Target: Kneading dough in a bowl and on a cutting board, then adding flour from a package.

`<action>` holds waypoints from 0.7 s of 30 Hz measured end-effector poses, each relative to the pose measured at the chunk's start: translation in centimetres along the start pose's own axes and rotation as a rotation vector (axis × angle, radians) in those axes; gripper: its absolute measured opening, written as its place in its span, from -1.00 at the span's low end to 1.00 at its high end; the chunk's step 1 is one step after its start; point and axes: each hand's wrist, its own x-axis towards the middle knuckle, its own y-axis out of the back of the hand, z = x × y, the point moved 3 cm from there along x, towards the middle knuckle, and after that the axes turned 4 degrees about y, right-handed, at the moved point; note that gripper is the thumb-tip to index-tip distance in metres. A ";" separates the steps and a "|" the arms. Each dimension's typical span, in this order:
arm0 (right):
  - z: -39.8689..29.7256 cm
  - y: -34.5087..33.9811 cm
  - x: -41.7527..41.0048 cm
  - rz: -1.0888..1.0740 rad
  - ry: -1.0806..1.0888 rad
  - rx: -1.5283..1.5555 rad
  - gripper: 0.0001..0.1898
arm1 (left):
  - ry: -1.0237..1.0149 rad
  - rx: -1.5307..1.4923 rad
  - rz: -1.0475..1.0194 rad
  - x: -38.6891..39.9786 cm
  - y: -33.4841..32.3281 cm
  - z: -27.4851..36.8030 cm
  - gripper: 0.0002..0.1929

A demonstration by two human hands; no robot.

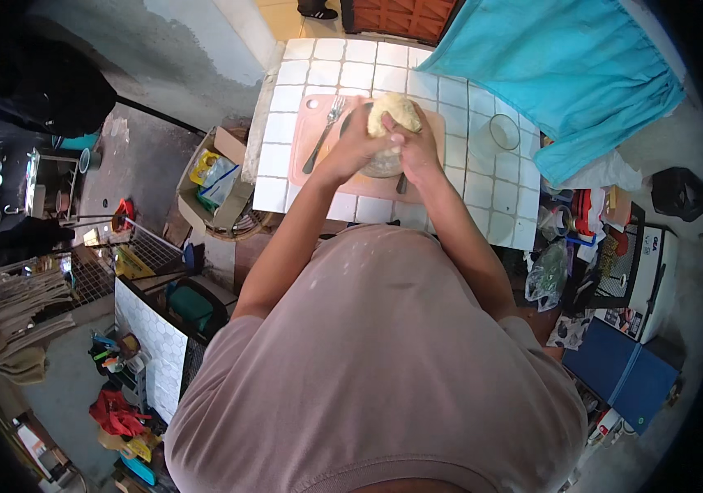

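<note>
Both hands hold a lump of pale yellow dough [395, 111] above a glass bowl [382, 165]. My left hand [357, 140] grips its left side, and my right hand [418, 145] presses on it from the right with the thumb across its front. Under the bowl lies a pink cutting board [308, 138] with a round hole in its corner. On the board's left rests a metal fork [325, 134]. A dark utensil is partly hidden behind my left hand, and a handle end [401, 184] shows beside the bowl.
The white tiled table [357, 71] carries a clear glass container [503, 132] at the right. A turquoise curtain [548, 68] hangs over its far right corner. To the left stands a cardboard box [228, 206] with plastic packets. A person's shoe [320, 13] is beyond the table.
</note>
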 end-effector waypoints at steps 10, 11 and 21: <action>-6.3 1.6 0.5 -0.369 -0.048 -0.226 -0.30 | 0.256 -0.334 -0.416 -1.3 -1.3 2.5 -0.47; -7.0 1.4 0.5 -0.323 -0.015 -0.404 -0.31 | 0.236 -0.231 -0.396 -1.1 -1.1 2.6 -0.54; -8.5 2.0 4.7 -0.655 0.091 -0.862 -0.69 | 0.111 0.286 -0.293 0.8 1.3 2.3 -0.73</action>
